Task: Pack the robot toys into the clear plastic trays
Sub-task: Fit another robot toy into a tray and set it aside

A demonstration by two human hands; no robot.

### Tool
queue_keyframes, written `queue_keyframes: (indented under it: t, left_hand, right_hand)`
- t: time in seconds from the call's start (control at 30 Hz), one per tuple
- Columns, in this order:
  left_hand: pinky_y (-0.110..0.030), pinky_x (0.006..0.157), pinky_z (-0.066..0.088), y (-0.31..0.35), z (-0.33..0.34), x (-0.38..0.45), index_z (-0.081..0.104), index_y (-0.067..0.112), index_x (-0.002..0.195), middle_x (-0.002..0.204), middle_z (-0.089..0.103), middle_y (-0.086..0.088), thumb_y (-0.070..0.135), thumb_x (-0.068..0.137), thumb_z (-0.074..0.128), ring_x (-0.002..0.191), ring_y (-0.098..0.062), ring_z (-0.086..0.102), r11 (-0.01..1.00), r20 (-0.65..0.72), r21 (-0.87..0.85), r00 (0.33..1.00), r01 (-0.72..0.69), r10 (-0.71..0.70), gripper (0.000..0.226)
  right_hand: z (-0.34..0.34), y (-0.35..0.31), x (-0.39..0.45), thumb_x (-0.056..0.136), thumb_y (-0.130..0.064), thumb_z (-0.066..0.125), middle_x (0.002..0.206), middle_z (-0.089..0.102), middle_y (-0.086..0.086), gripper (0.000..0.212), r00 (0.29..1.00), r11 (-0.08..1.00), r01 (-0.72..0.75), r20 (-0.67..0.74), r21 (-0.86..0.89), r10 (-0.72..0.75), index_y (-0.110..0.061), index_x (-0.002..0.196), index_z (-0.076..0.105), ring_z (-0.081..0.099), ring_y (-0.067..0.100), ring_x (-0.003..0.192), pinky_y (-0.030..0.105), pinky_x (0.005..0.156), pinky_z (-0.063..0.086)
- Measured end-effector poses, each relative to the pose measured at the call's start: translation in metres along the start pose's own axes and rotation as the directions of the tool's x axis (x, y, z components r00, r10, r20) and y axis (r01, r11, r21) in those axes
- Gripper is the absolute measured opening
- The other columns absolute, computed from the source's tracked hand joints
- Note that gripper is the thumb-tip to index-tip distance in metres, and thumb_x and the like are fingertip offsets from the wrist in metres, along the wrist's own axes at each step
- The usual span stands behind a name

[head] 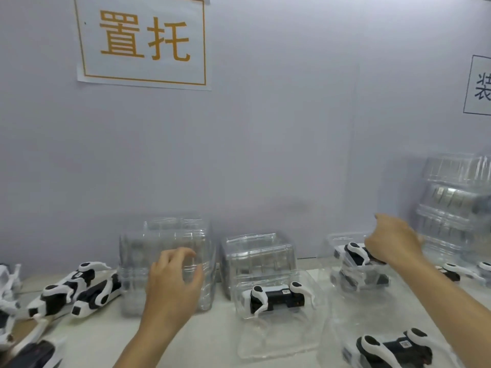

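Note:
Black-and-white robot toys (pixel 66 290) lie loose on the white table at the left. A stack of empty clear trays (pixel 138 261) stands left of centre. My left hand (pixel 172 285) hovers in front of it, fingers loosely curved, holding nothing. At the right, my right hand (pixel 393 243) reaches over a pile of filled trays (pixel 353 282), and its fingers curl down onto the robot toy (pixel 354 252) in the top tray. The fingertips are hidden. In the middle, one open tray (pixel 313 309) holds another toy (pixel 276 296).
A second stack of empty trays (pixel 257 258) stands behind the centre tray. A tall pile of trays (pixel 457 203) rises at the far right against the grey wall. Another packed toy (pixel 390 349) lies at the bottom right, and further toys (pixel 457 272) lie beyond my right forearm.

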State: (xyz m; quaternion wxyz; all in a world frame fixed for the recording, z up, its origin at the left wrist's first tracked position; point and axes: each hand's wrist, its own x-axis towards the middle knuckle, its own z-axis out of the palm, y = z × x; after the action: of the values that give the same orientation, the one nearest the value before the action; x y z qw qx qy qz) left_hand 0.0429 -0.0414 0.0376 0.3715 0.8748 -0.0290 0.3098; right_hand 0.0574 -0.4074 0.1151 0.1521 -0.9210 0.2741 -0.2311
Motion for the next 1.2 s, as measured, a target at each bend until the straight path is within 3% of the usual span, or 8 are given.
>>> queue_keyframes:
  t: [0.1,0.23,0.37,0.47,0.6,0.8,1.0,1.2]
  left_hand:
    - [-0.041,0.101,0.039,-0.018,-0.009,0.004,0.058,0.024,0.114,0.119,0.048,0.0,0.023,0.089,0.067,0.114,-0.024,0.045,0.993,-0.054,0.043,0.993,0.108,-0.105,0.027]
    - [-0.035,0.099,0.038,-0.041,-0.023,0.004,0.056,0.015,0.119,0.12,0.048,-0.003,0.017,0.089,0.067,0.118,-0.024,0.046,0.974,-0.066,-0.039,0.972,0.223,-0.226,0.032]
    - [-0.025,0.093,0.032,-0.047,-0.029,0.001,0.055,0.024,0.105,0.113,0.049,0.002,0.012,0.088,0.068,0.112,-0.018,0.048,0.969,-0.071,-0.13,0.973,0.209,-0.219,0.024]
    - [-0.022,0.091,0.032,-0.048,-0.032,0.002,0.059,0.023,0.097,0.11,0.051,0.0,0.009,0.088,0.069,0.108,-0.018,0.05,0.965,-0.07,-0.171,0.975,0.198,-0.212,0.02]
    - [-0.019,0.086,0.032,-0.049,-0.032,0.002,0.061,0.022,0.093,0.107,0.054,-0.001,0.008,0.087,0.068,0.104,-0.017,0.052,0.955,-0.088,-0.221,0.971,0.198,-0.221,0.016]
    - [-0.023,0.074,0.037,-0.052,-0.023,0.003,0.062,0.017,0.085,0.096,0.059,-0.001,0.017,0.089,0.068,0.091,-0.017,0.055,0.907,-0.111,-0.285,0.929,0.312,-0.354,0.007]
    - [-0.029,0.062,0.052,-0.05,-0.012,0.002,0.062,0.009,0.079,0.071,0.07,-0.005,0.038,0.087,0.073,0.068,-0.023,0.069,0.714,-0.04,-0.534,0.829,0.454,-0.557,0.032]
    - [-0.029,0.051,0.056,-0.059,-0.011,0.008,0.063,-0.009,0.082,0.056,0.067,-0.005,0.021,0.085,0.078,0.048,-0.019,0.067,0.52,0.015,-0.72,0.759,0.46,-0.651,0.034]
  right_hand:
    - [0.004,-0.054,-0.027,0.086,-0.003,0.049,0.138,0.054,0.011,0.058,0.97,0.959,0.242,-0.011,0.149,-0.243,-0.016,0.143,0.048,0.047,0.033,0.129,0.042,0.106,0.039]
    - [0.019,-0.126,-0.086,0.097,-0.01,0.049,0.134,0.06,0.0,0.042,0.745,0.666,0.596,0.0,0.448,-0.667,-0.018,0.137,0.057,0.051,0.015,0.127,0.03,0.111,0.037]
    - [0.038,-0.197,-0.128,0.098,-0.021,0.053,0.139,0.055,-0.004,0.042,0.576,0.497,0.697,0.01,0.517,-0.817,-0.021,0.14,0.053,0.047,0.013,0.131,0.032,0.113,0.036]
    - [0.051,-0.237,-0.141,0.097,-0.033,0.057,0.148,0.045,-0.003,0.049,0.519,0.514,0.779,0.091,0.358,-0.85,-0.022,0.144,0.046,0.038,0.02,0.139,0.044,0.113,0.029]
    - [0.066,-0.257,-0.138,0.095,-0.031,0.062,0.127,0.063,-0.002,0.036,0.555,0.585,0.778,0.188,0.229,-0.811,-0.023,0.13,0.058,0.05,0.022,0.126,0.04,0.1,0.032]
    - [0.067,-0.259,-0.131,0.089,-0.018,0.065,0.1,0.075,-0.012,0.025,0.627,0.623,0.709,0.108,0.33,-0.771,-0.028,0.111,0.073,0.063,0.015,0.109,0.031,0.093,0.047]
    - [0.082,-0.261,-0.133,0.087,-0.018,0.071,0.095,0.076,-0.012,0.016,0.73,0.625,0.559,0.034,0.545,-0.683,-0.027,0.098,0.078,0.065,0.013,0.103,0.039,0.101,0.041]
    - [0.093,-0.264,-0.14,0.084,-0.025,0.076,0.091,0.075,-0.017,0.008,0.737,0.568,0.536,-0.017,0.625,-0.676,-0.03,0.09,0.079,0.067,0.008,0.095,0.044,0.103,0.04]
